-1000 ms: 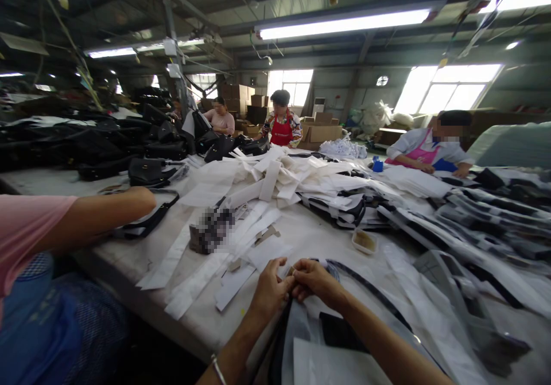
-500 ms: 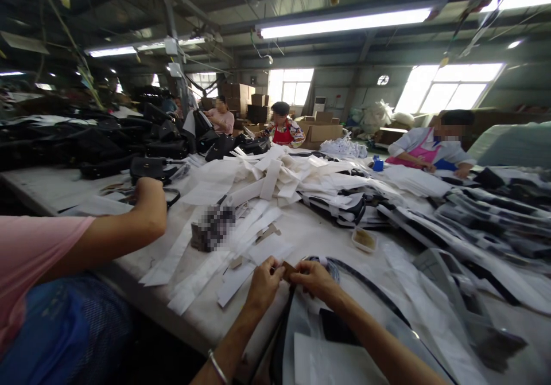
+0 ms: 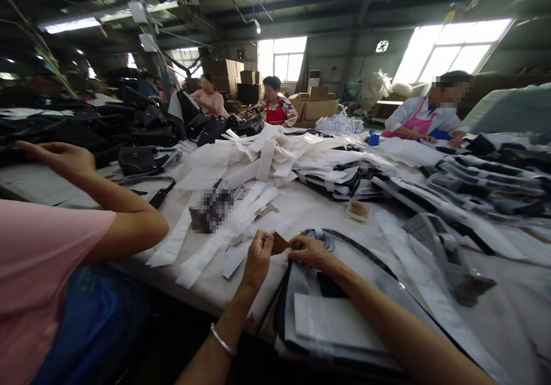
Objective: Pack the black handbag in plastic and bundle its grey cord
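My left hand (image 3: 257, 261) is closed on a small brown card-like piece (image 3: 279, 244), gripping its left side between thumb and fingers. The fingertips of my right hand (image 3: 313, 252) are pinched together at the piece's right corner. Just below my hands lies a dark bag in clear plastic (image 3: 282, 310), with a white sheet (image 3: 333, 319) taped over it. A dark curved strap (image 3: 365, 246) runs from the bag behind my right hand, and a clear plastic wrapping (image 3: 325, 238) lies bunched by its left end.
White paper strips (image 3: 245, 216) are heaped across the table. A small tray (image 3: 358, 210), a grey tape dispenser (image 3: 443, 253) and stacked wrapped bags (image 3: 486, 175) lie to the right. At left, a co-worker's arm (image 3: 129, 213) reaches over the table near black bags (image 3: 140, 160).
The view has tilted down. My left hand has turned upward, so more of the brown piece shows between my hands. The co-worker's hand at left has moved left, away from a black bag.
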The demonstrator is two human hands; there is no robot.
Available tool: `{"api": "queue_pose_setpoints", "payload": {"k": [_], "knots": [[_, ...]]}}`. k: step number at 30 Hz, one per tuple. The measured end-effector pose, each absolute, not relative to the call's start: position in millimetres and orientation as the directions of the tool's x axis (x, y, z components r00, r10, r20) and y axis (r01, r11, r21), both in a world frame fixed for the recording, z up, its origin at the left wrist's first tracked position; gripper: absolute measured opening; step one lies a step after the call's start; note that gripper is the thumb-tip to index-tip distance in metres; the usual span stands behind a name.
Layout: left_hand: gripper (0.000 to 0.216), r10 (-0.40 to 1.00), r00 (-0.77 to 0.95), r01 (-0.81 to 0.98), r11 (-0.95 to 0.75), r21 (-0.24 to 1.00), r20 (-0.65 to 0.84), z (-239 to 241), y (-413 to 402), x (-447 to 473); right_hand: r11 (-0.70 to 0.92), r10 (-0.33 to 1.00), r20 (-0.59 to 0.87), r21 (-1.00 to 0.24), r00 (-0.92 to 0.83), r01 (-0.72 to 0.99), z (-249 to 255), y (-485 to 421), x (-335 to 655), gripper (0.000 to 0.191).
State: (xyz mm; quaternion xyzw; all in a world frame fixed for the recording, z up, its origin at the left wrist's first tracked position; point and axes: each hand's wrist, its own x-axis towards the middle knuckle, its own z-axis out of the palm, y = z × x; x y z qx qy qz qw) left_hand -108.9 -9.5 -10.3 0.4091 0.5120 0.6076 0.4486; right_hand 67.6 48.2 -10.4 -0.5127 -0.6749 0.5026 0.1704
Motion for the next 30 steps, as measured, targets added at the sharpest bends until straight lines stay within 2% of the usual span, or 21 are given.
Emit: {"api": "queue_pose_setpoints", "payload": {"k": [5,10,16,20,23,26,28,30], "knots": [[0.049,0.903,-0.416,-0.254,0.001,0.967,-0.110,-31,1,-120,-0.028,0.863,-0.298,-0.833,-0.407,0.552,-10,52,66,0.031],[0.056,0.898,-0.413,-0.337,0.007,0.941,-0.154,-33,3,-114,-0.018,0.849,-0.314,-0.822,-0.425,0.570,-8,51,66,0.034],[0.049,0.947,-0.319,-0.255,-0.045,0.966,-0.041,-9,0,-98,-0.029,0.841,-0.316,-0.837,-0.440,0.546,-11,49,65,0.017],[0.044,0.926,-0.372,-0.002,-0.073,0.997,0.067,-16,1,-111,-0.076,0.842,-0.340,-0.843,-0.418,0.532,-8,52,68,0.015],[0.037,0.907,-0.409,0.188,-0.021,0.982,0.098,-25,6,-132,-0.115,0.843,-0.360,-0.846,-0.400,0.521,6,54,79,0.033],[0.035,0.866,-0.453,0.284,-0.084,0.955,0.210,-14,3,-143,-0.116,0.860,-0.337,-0.861,-0.383,0.495,31,54,99,0.053],[0.037,0.859,-0.434,0.283,-0.157,0.946,0.272,9,-7,-138,-0.080,0.879,-0.284,-0.880,-0.383,0.469,49,50,115,0.047],[0.034,0.915,-0.334,0.147,-0.186,0.971,0.226,39,-24,-123,-0.028,0.890,-0.219,-0.902,-0.400,0.431,59,41,129,0.038]]}}
